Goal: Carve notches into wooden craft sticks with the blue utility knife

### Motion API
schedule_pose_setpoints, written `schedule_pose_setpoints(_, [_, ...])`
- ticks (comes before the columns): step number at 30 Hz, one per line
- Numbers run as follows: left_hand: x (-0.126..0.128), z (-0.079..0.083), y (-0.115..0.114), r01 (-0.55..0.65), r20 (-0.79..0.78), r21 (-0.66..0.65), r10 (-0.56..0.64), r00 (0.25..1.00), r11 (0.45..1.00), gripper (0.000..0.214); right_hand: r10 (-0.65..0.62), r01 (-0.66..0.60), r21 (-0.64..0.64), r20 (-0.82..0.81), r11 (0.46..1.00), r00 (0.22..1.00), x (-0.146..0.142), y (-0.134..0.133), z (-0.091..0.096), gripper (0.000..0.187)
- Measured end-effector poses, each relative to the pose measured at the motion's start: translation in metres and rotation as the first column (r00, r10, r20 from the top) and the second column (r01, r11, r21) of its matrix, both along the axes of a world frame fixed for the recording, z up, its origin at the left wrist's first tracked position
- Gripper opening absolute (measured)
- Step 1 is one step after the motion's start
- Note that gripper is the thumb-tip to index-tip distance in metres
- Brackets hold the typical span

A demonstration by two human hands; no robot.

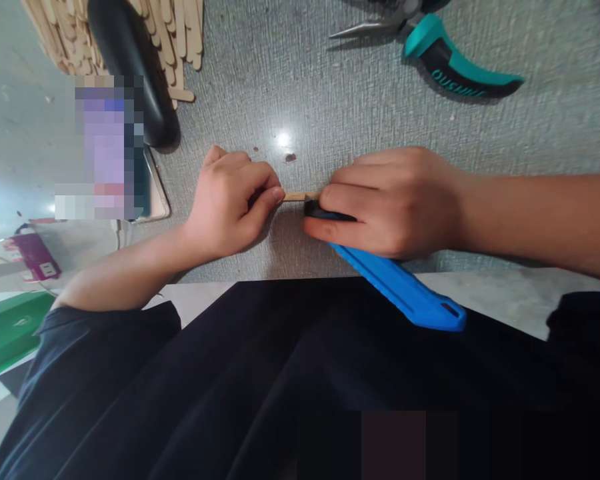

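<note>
Close to the table's front edge, my left hand (235,197) pinches one end of a thin wooden craft stick (296,197) between thumb and fingers. My right hand (395,200) is closed around a blue utility knife (400,283), whose handle slants down to the right past the table edge. The knife's dark front end lies at the stick, beside my right fingertips. Those fingers cover the stick's right end, so I cannot tell whether the blade cuts into the wood. A small dark chip (291,157) rests on the table just beyond my hands.
Many wooden craft sticks (180,33) are heaped at the back left, beside a black rounded case (135,73) and a phone (155,187) with a blurred screen. Teal-and-black pliers (460,63) lie at the back right. A purple power strip (35,253) is at far left.
</note>
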State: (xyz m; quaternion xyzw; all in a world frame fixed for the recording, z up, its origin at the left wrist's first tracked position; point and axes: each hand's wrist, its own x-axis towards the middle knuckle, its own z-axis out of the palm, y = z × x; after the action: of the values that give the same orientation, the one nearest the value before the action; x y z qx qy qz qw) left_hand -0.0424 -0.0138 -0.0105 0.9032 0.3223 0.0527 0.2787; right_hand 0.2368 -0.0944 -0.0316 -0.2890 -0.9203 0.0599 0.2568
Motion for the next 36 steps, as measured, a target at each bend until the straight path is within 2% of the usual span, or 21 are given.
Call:
schedule_pose_setpoints(3, [0.0, 0.0, -0.001, -0.004, 0.002, -0.001, 0.004, 1.0, 1.0, 0.024, 0.008, -0.005, 0.081, -0.033, 0.997, 0.999, 0.0, -0.001, -0.004, 0.03])
schedule_pose_setpoints(7, [0.001, 0.001, -0.001, -0.013, -0.007, -0.005, 0.013, 1.0, 1.0, 0.024, 0.042, -0.039, 0.134, -0.025, 0.99, 0.999, 0.0, -0.001, -0.008, 0.039])
schedule_pose_setpoints(9, [0.001, 0.001, -0.001, -0.018, -0.011, -0.009, 0.018, 1.0, 1.0, 0.024, 0.045, -0.039, 0.161, -0.035, 0.986, 0.998, 0.0, 0.0, -0.007, 0.038])
schedule_pose_setpoints(14, [0.001, 0.001, -0.001, -0.002, -0.011, 0.006, 0.002, 1.0, 1.0, 0.024, 0.017, -0.019, 0.106, 0.023, 0.994, 1.0, 0.003, -0.002, -0.005, 0.033])
schedule_pose_setpoints(19, [0.001, 0.001, -0.001, -0.009, -0.025, -0.016, 0.009, 1.0, 1.0, 0.023, 0.022, -0.02, 0.145, -0.014, 0.989, 1.0, 0.001, -0.004, -0.017, 0.039])
schedule_pose_setpoints(22, [0.001, 0.001, -0.001, -0.019, -0.032, -0.029, 0.018, 0.999, 0.999, 0.023, 0.02, -0.022, 0.126, 0.02, 0.992, 1.0, 0.001, -0.004, -0.021, 0.04])
schedule_pose_setpoints(28, [0.002, 0.0, -0.002, -0.027, -0.011, -0.009, 0.027, 1.0, 1.0, 0.024, 0.041, -0.036, 0.075, -0.076, 0.997, 0.996, 0.002, -0.005, -0.022, 0.036])
schedule_pose_setpoints(33, [0.001, 0.002, -0.002, -0.021, -0.034, -0.029, 0.02, 0.999, 0.999, 0.023, 0.028, -0.013, 0.172, -0.087, 0.985, 0.996, 0.002, -0.004, -0.019, 0.034])
schedule_pose_setpoints(36, [0.001, 0.001, -0.001, -0.008, -0.034, -0.009, 0.008, 0.999, 1.0, 0.025, 0.029, -0.02, 0.176, -0.046, 0.984, 0.999, 0.003, -0.004, -0.018, 0.035])
